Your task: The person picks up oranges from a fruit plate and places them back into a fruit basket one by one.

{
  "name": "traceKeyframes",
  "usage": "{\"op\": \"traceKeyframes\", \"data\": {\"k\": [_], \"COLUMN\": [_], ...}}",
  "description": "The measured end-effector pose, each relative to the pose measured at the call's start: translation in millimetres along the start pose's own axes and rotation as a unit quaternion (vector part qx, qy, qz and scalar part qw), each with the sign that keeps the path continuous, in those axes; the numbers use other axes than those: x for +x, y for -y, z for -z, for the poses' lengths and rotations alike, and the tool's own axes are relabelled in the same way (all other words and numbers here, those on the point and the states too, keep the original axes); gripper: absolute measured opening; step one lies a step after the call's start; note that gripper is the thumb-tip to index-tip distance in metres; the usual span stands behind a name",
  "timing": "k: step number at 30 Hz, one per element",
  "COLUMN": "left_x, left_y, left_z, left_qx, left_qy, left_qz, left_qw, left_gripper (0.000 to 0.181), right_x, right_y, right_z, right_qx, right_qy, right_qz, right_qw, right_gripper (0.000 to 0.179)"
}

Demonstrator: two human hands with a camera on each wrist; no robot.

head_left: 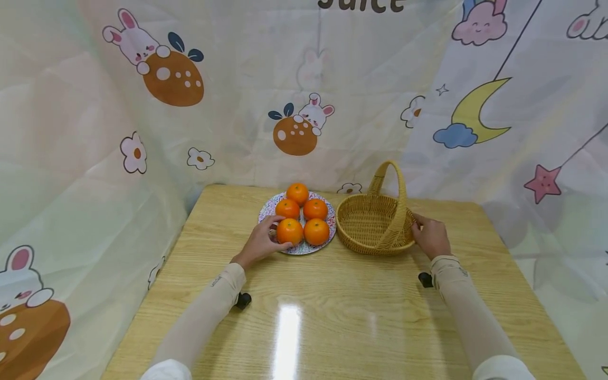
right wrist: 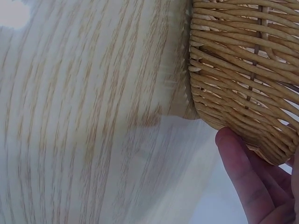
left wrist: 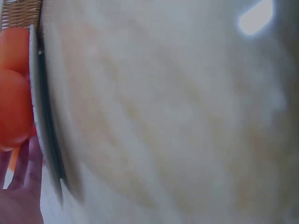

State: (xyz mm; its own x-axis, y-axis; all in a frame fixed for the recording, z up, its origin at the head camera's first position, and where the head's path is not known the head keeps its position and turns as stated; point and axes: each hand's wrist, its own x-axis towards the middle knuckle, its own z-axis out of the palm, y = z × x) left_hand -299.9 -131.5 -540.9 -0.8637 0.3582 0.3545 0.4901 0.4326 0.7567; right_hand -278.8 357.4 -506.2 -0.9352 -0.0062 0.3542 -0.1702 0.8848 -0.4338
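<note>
Several oranges lie on a round plate [head_left: 294,250] with a speckled, colourful pattern. My left hand [head_left: 258,243] grips the front-left orange [head_left: 290,232] from its left side, thumb at the near side and fingers at the far side. In the left wrist view, the fingers [left wrist: 33,170] reach up to an orange [left wrist: 14,109] beside the plate's raised rim. To the right of the plate stands a wicker basket [head_left: 363,244] with a tall arched handle, nothing inside it. My right hand [head_left: 433,236] holds the basket's right rim; the right wrist view shows a finger against the weave [right wrist: 243,70].
Plate and basket stand close together near the back of the wooden table [head_left: 332,306]. Behind and beside it hangs a printed cloth [head_left: 228,105]. A black object [head_left: 243,301] shows beneath the left wrist, another [head_left: 425,279] beside the right.
</note>
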Motion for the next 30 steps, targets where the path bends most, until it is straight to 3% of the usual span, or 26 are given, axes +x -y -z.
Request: {"op": "traceKeyframes", "data": {"k": [7, 15, 22, 30], "left_x": [16.8, 55.7, 89.9, 117.6], "left_y": [-14.1, -42.5, -69.2, -92.5], "left_z": [11.3, 8.9, -14.2, -55.1], "left_qx": [-0.046, -0.051, -0.069, -0.116], "left_qy": [-0.013, 0.011, 0.037, 0.058], "left_qz": [0.025, 0.007, -0.010, -0.004], "left_qw": [0.9986, 0.9986, 0.9969, 0.9916], "left_gripper": [0.072, 0.070, 0.071, 0.070], "right_x": [-1.6, -2.1, -1.9, 2.3], "right_y": [-6, -9, -7, -4], "right_z": [1, 7, 6, -2], "right_qx": [0.004, 0.002, 0.011, 0.024], "right_qy": [-0.002, 0.000, 0.005, 0.008], "right_qz": [-0.003, -0.011, -0.018, -0.040], "right_qw": [1.0000, 0.9999, 0.9998, 0.9989], "right_gripper": [0.036, 0.037, 0.038, 0.038]}}
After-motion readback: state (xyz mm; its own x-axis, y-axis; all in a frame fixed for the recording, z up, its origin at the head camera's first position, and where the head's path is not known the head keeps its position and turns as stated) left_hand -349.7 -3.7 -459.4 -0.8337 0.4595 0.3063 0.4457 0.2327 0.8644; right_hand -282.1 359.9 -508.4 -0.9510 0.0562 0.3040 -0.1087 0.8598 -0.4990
